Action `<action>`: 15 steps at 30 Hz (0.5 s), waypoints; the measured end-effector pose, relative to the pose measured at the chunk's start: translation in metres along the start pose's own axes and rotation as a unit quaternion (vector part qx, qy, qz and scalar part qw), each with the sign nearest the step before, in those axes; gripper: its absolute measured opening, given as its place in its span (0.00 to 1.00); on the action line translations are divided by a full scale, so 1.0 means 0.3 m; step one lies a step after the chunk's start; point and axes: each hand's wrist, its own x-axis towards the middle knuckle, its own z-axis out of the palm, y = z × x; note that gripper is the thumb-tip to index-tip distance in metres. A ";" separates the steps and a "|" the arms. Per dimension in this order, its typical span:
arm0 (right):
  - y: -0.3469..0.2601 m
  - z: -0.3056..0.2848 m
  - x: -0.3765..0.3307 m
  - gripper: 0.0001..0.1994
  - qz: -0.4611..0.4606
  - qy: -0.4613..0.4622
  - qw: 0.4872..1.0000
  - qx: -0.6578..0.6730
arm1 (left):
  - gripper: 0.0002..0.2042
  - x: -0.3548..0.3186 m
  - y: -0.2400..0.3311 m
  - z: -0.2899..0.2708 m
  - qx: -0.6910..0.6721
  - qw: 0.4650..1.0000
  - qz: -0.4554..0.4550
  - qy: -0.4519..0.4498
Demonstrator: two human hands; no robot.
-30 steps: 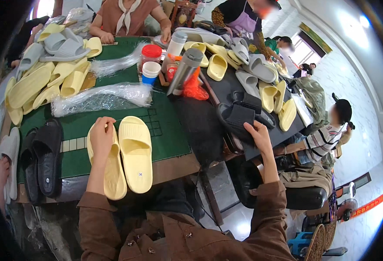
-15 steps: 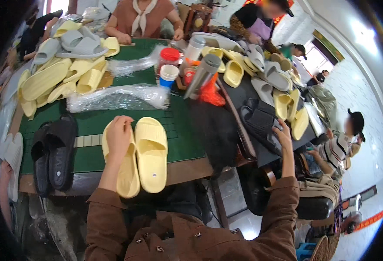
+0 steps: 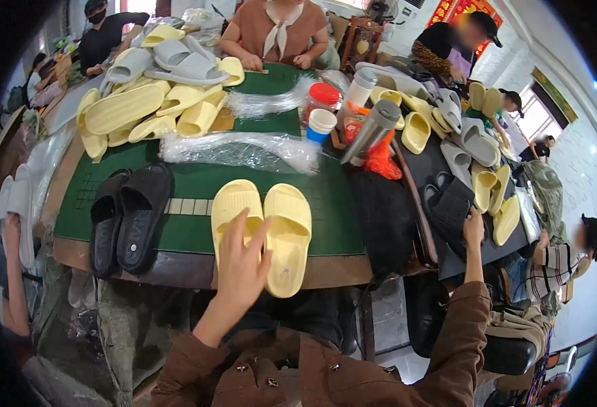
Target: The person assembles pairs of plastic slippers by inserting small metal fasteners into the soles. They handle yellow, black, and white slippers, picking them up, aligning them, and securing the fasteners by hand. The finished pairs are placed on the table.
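A pair of pale yellow slide slippers (image 3: 290,237) lies side by side at the table's near edge, toes pointing away. Over the left slipper's foot opening is my left hand (image 3: 241,271), fingers spread, fingertips by the straps; whether it touches cannot be told. My right hand (image 3: 473,229) reaches to the dark side table, its fingers closed on the edge of a black slipper (image 3: 449,207). Part of that slipper and another black one are overlapped there. Left of the yellow pair, two black slide slippers (image 3: 144,220) rest on the green mat (image 3: 190,247).
Yellow and grey slippers (image 3: 125,108) are heaped at the far left, more (image 3: 478,142) on the right side table. Plastic bags (image 3: 244,150), a red-lidded jar (image 3: 321,100), a paint-style cup (image 3: 320,125) and a grey flask (image 3: 373,129) stand between. Co-workers sit around; one hand (image 3: 12,234) holds grey slippers.
My right hand has closed on a black slipper. My left hand has come off the left yellow slipper's strap, nearer to me, its fingers spreading. The view has shifted left.
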 end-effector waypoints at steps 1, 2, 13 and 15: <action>-0.014 -0.020 -0.017 0.21 0.018 0.002 1.000 0.000 | 0.25 -0.025 0.013 0.006 0.002 1.000 -0.008 -0.012; -0.014 -0.035 -0.027 0.22 -0.021 0.015 1.000 -0.001 | 0.25 -0.046 0.019 0.014 0.001 0.999 -0.014 -0.032; -0.116 -0.106 -0.254 0.21 -0.060 -0.066 0.942 0.325 | 0.34 -0.060 -0.020 0.189 0.071 0.997 0.007 -0.014; -0.391 -0.238 -0.425 0.20 -0.089 -0.044 0.908 0.406 | 0.33 -0.075 -0.044 0.176 0.077 0.997 0.010 -0.010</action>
